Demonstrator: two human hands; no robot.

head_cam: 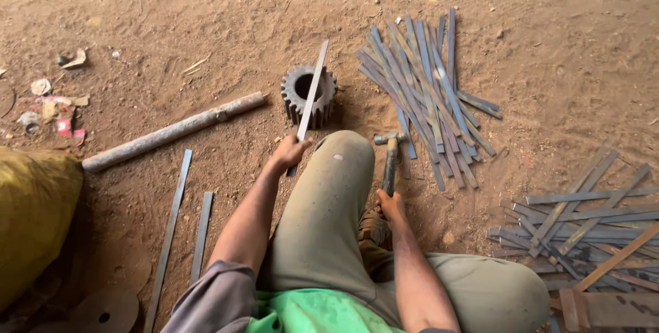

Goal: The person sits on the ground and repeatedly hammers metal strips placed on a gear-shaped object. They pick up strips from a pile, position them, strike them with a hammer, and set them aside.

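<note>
My left hand (289,152) grips the near end of a flat metal strip (314,86), which lies across the top of a dark toothed gear (300,101) standing on the dirt ground. My right hand (390,204) holds the handle of a hammer (389,152), whose head rests low beside my raised knee, just right of the gear. My bent leg in khaki trousers lies between the two hands.
A fanned pile of flat metal strips (425,89) lies right of the gear; another pile (583,226) is at the right edge. A long pipe (175,131), two loose strips (185,226), a yellow sack (31,216) and round discs (103,311) sit left.
</note>
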